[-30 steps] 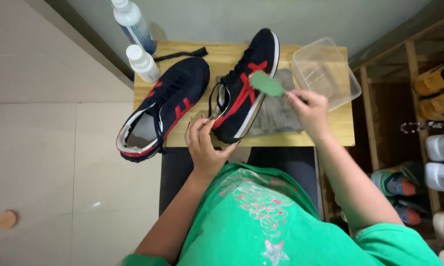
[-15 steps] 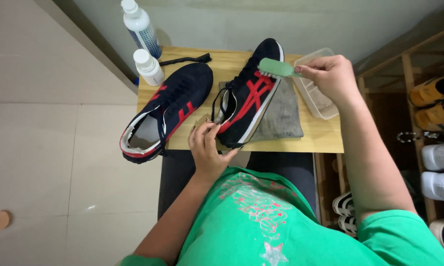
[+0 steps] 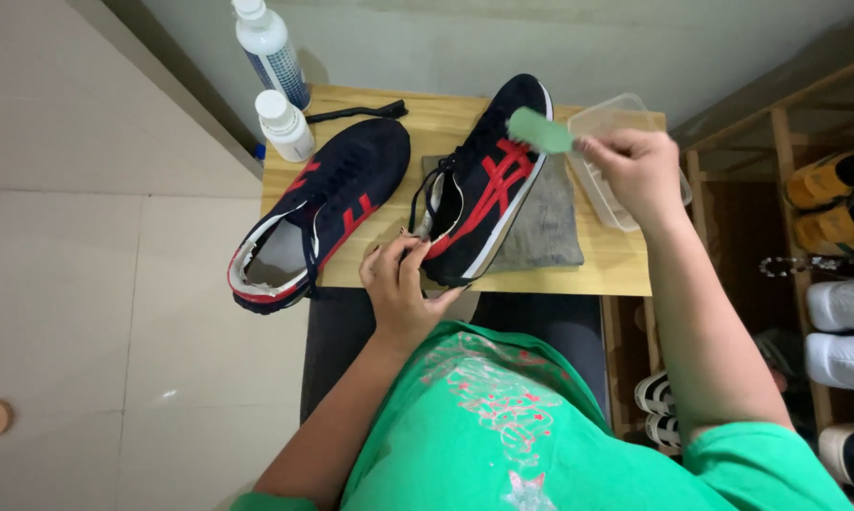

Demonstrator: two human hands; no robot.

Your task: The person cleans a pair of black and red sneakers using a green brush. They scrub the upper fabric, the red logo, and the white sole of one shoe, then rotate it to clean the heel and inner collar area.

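Observation:
Two navy sneakers with red stripes lie on a small wooden table (image 3: pixel 626 265). My left hand (image 3: pixel 403 284) grips the heel of the right-hand sneaker (image 3: pixel 484 180), which rests on a grey cloth (image 3: pixel 545 227). My right hand (image 3: pixel 635 170) holds a green brush (image 3: pixel 539 131) against that sneaker's toe side, above a clear plastic container (image 3: pixel 609 118). The other sneaker (image 3: pixel 318 213) lies to the left, its heel hanging over the table's front edge.
Two white bottles (image 3: pixel 271 43) (image 3: pixel 285 125) stand at the table's back left, beside a black shoelace (image 3: pixel 356 114). A wooden shoe rack (image 3: pixel 825 227) with several shoes stands to the right. Pale floor tiles (image 3: pixel 96 284) lie to the left.
My right hand went with the green brush from the sneaker's middle toward its toe, over the container. My left hand has stayed on the heel.

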